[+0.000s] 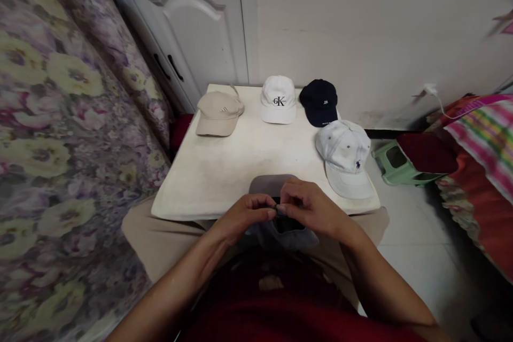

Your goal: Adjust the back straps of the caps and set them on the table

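Gray cap (266,185) at lower center, brim pointing up-frame over the table (248,157) edge, inside exposed; likely turned so its back band is reachable. Left hand (251,211) narrow, pinching a small dark part of the band, maybe a strap, too small to tell. Right hand (308,204) also narrow, pinching right beside it, probably to steady both sides. Beige cap (219,113), white cap (278,99), navy cap (319,100) and pale blue cap (348,150) sit around, brims down-frame, seemingly leaving the middle for handwork.
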